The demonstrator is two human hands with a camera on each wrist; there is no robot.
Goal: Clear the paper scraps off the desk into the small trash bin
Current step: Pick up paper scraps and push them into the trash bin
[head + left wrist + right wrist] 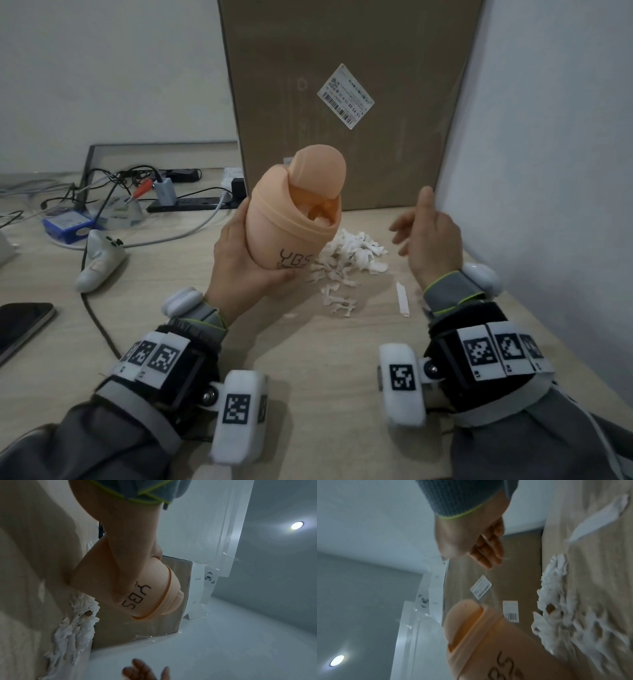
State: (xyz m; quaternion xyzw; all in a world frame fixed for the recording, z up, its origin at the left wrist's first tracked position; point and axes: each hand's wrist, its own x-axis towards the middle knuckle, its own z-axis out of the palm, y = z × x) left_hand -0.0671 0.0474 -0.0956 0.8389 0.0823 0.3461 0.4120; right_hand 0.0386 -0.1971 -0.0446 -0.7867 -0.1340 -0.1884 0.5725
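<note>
My left hand (239, 270) grips a small peach trash bin (294, 219) by its lower body and holds it tilted above the desk, its swing lid (318, 171) tipped open. The bin (137, 588) carries black letters. A heap of white paper scraps (349, 260) lies on the desk just right of and under the bin, seen too as scraps (72, 632) and scraps (570, 615). One long paper strip (402, 298) lies apart, nearer me. My right hand (424, 233) hovers open above the desk to the right of the heap, holding nothing; its fingers (488, 553) are relaxed.
A tall cardboard box (342, 85) stands upright right behind the scraps, and a white wall (548, 137) closes the right side. Cables, a power strip (191, 204), a white controller (99, 263) and a phone (20, 325) lie to the left.
</note>
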